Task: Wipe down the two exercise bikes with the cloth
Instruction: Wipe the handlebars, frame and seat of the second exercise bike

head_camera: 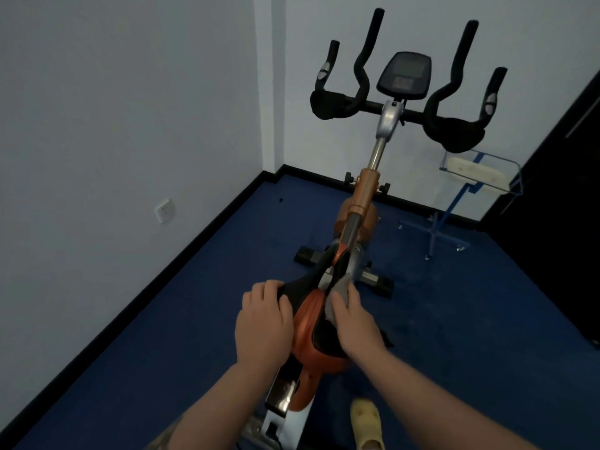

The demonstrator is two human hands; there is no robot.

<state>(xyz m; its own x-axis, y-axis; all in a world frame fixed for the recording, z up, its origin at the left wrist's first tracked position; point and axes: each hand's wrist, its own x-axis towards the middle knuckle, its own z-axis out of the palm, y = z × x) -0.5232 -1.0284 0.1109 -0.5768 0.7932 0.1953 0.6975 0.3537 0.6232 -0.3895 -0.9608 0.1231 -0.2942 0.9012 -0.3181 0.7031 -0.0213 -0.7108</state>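
Both hands are down on the saddle of the bike. The left hand [263, 323] curls over the saddle's left edge, fingers wrapped onto the smooth black padding. The right hand [352, 319] pinches a small grey cloth [339, 292], soft and crumpled, against the right side of the black and orange padded saddle [310, 315], thumb on top of the fabric.

The orange and silver exercise bike [367, 193] stands on the dark blue carpet [181, 306], which has a short, matte pile. Its orange metal column has a dull sheen, and a polished steel post rises from it to the black foam-wrapped handlebars [394, 105], which bend upward into four horns. A rounded black console screen [404, 76] sits tilted at their centre. Black knobs stick out on either side of the column.

To the right, well apart from the bike, a thin blue metal stand [449, 216] carries a clear plastic tray [480, 175] with a pale oblong object lying in it. A white wall socket [165, 211] is set in the plain wall on the left. A pale yellow perforated slipper [367, 423] shows below the right forearm.
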